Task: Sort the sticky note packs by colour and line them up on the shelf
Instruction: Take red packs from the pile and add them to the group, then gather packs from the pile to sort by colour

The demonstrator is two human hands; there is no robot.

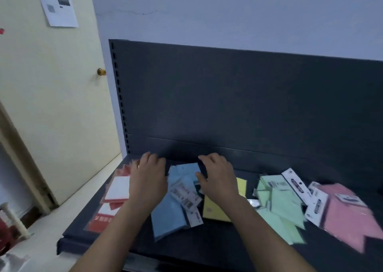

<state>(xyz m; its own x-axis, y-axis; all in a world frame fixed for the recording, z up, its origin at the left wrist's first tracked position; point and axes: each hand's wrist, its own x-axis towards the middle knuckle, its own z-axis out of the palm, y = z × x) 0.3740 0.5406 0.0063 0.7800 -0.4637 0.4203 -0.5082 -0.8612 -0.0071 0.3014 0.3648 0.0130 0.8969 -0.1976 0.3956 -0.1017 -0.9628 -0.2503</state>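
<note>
Sticky note packs lie grouped by colour along a dark shelf (217, 244). Red and orange packs (116, 190) are at the left, then blue packs (167, 215), a yellow pack (213, 209), green packs (279, 205) and pink packs (344, 211) at the right. My left hand (148, 178) hovers between the red and blue packs, fingers loosely curled, holding nothing. My right hand (217, 178) reaches over the far end of the blue packs with curled fingers and thumb; whether it holds a pack cannot be told. The image is motion-blurred.
The shelf's dark back panel (238, 105) rises behind the packs. A cream door (51, 105) with a brass knob (101, 72) stands to the left, above a pale floor. A red object and a white post (12, 217) sit at the lower left.
</note>
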